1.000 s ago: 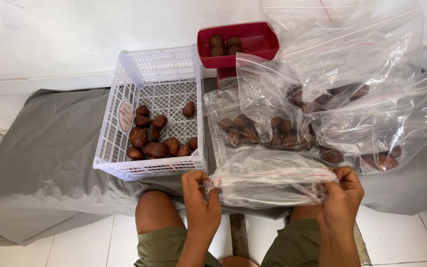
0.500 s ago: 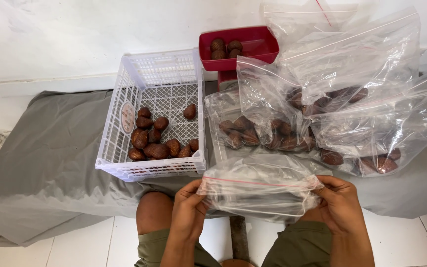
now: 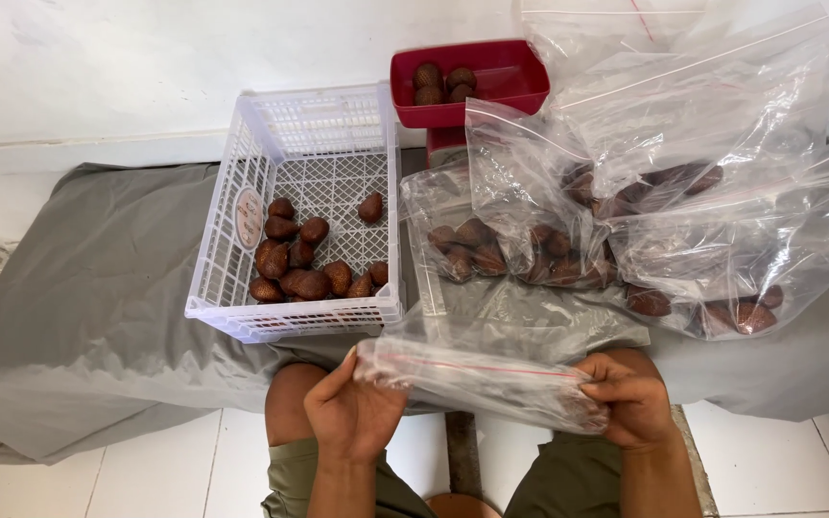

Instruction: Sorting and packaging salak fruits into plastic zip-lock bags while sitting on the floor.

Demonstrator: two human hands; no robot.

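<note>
A: The empty clear zip bag [image 3: 482,384] has been drawn in towards the lap — a second ago it was spread wide and flat between the hands, up against the edge of the grey cloth [image 3: 88,317]. Now it is bunched into a narrower band, its red seal line running across the top.

B: And the grips?

A: The left hand [image 3: 352,412] is closed on the bag's left end, fingers curled over the plastic and thumb behind. The right hand [image 3: 630,398] is pinched shut on the right end, at the corner of the seal. Both have been shifted inward and lower than before.

B: So the bag is held, not set down?

A: Held in the air above the knees, just clear of the cloth. Nothing can be seen inside it, and whether its mouth is open cannot be told.

B: What about the rest?

A: Nothing else appears to have been moved. The white plastic crate [image 3: 242,307] sits on the cloth to the left, with the brown scaly fruits [image 3: 304,269] gathered at its near end. Beyond it the red scale pan [image 3: 520,91] carries a few more. To the right, several filled clear bags [image 3: 549,245] lie overlapping, well apart from the hands.

B: Meaning?

A: By the look of it, the bag is being readied at the seal — no fruit has been taken up by either hand.
</note>
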